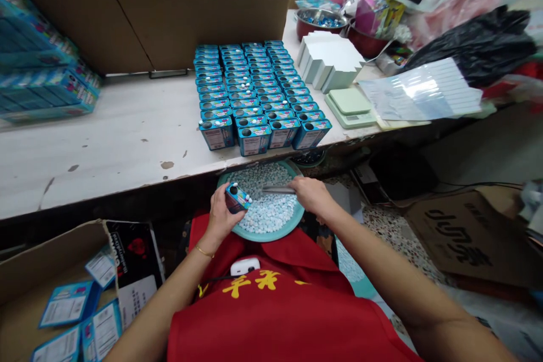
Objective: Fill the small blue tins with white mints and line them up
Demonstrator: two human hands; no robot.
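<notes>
- Left hand [220, 215]: fingers and thumb clamped round one blue container [238, 198], tilted, at the left side of the teal basin [265, 237].
- Right hand [313, 197]: closed round the handle of the metal scoop [278, 189], scoop over the white pellets [267, 215] in the basin.
- Current unit: I read it as mid-fill. Few pellets on its top beside the dark round opening; can't see level inside.
- Done: four columns of matching containers [257, 96] upright on the worktop [106, 147], probably my filled batch. Loose pellets on several tops; contents not visible.
- Not done: the dark round spots on those tops look like openings, so closing seems pending.
- Left to do: more blue packs [68, 302] lie in the open carton [55, 246], lower left. Can't tell if empty.
- Supply: plenty of pellets in the basin.
- Tray-packed blue stack [46, 87], worktop left: looks further along, my guess.
</notes>
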